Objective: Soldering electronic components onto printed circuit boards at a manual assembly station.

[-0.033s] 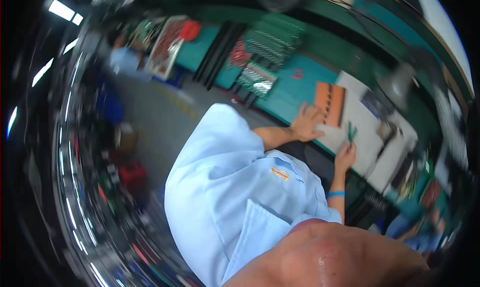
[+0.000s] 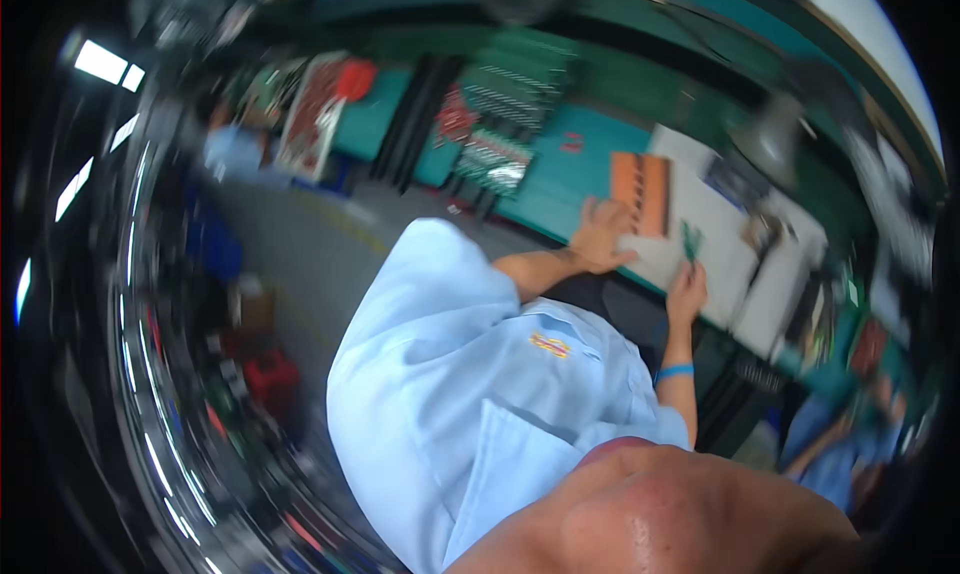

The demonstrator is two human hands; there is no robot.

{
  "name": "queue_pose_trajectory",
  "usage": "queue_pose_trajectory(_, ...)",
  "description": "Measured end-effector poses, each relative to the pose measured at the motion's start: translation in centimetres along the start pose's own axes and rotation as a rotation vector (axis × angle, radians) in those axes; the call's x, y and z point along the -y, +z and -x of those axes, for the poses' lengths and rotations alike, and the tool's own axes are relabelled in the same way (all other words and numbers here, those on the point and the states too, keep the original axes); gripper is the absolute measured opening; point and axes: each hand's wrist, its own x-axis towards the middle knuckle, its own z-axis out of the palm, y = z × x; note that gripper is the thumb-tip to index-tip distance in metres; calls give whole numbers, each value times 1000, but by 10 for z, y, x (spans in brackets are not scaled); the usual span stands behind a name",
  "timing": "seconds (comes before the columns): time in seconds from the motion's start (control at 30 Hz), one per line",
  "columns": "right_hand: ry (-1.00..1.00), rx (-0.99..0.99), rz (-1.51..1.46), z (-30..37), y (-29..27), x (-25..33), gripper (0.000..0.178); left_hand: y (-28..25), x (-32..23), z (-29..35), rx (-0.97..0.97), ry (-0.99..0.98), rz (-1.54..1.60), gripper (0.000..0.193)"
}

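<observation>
My left hand (image 2: 600, 236) rests at the near left edge of an orange block (image 2: 640, 194), its fingers spread. A row of small dark pieces or slots runs down the block's middle. To the right, my right hand (image 2: 686, 292) has its fingers closed around the lower end of a small green forked tool (image 2: 692, 239). The tool points away from me over a whitish sheet (image 2: 725, 284) on the bench. Blur hides the tool's exact kind, and I cannot tell whether my left fingertips grip the block or only touch it. A blue band circles my right wrist.
Left along the teal bench (image 2: 550, 199) lie stacked green boards (image 2: 520, 79), a clear-wrapped pack (image 2: 495, 161) and red parts (image 2: 455, 116). Dark bars (image 2: 405, 124) cross the bench farther left. A grey lamp-like shape (image 2: 770, 139) stands behind the sheet. Another person (image 2: 835, 439) works at the right.
The whole view has shifted, so the bench and both hands sit slightly farther left and higher. My left hand stays by the orange block and my right hand keeps the green tool.
</observation>
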Motion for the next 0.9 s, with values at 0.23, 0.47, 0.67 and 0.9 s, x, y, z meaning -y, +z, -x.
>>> queue_pose_trajectory(0.23, 520, 147, -158, 94, -80, 26, 21, -7, -21, -11, -42, 224, 47, 86)
queue_pose_trajectory(0.47, 1125, -444, 117, 311, -89, -29, 27, 10, -109, -44, 597, 723, 382, 65)
queue_pose_trajectory(0.67, 1616, -782, -212, 473, -56, -40, 33, 51, -172, 8, 1393, 440, -188, 56)
queue_pose_trajectory(0.9, 1829, -1035, -272, 635, -88, 13, 35, 112, -294, 73, 1409, 973, -225, 58)
